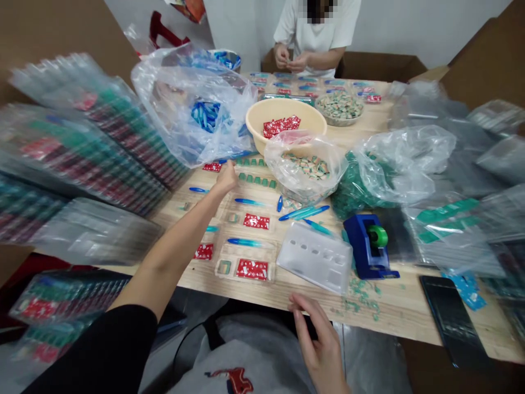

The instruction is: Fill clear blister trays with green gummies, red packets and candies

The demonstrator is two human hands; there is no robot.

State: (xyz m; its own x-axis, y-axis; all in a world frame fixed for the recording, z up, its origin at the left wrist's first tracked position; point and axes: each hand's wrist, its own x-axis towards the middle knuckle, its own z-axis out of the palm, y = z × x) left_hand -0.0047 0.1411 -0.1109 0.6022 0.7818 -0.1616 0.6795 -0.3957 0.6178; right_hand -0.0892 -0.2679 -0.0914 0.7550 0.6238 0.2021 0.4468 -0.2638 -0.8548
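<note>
My left hand (227, 177) stretches to the far trays, its fingers closed at a blue pen (244, 155) that shows on both sides of the fingertips. A red patterned packet (212, 167) lies just left of it, and green pieces (256, 180) stand in a row to the right. My right hand (318, 339) hovers by the near table edge, fingers loosely bent and apart, with nothing visible in it. Nearest to it is a white plastic tray (314, 254) with small hollows. Between the hands, a clear blister tray (273, 246) holds a pen, a red packet (252, 269) and a small eraser-like piece (224, 267).
Behind the trays stand a cream basin (252, 123) with red packets and a bag (340, 158) of small pieces. A blue tape dispenser (361, 246) and a phone (449, 317) are on the right. Filled packages (123, 148) are stacked left. A co-worker (314, 44) sits opposite.
</note>
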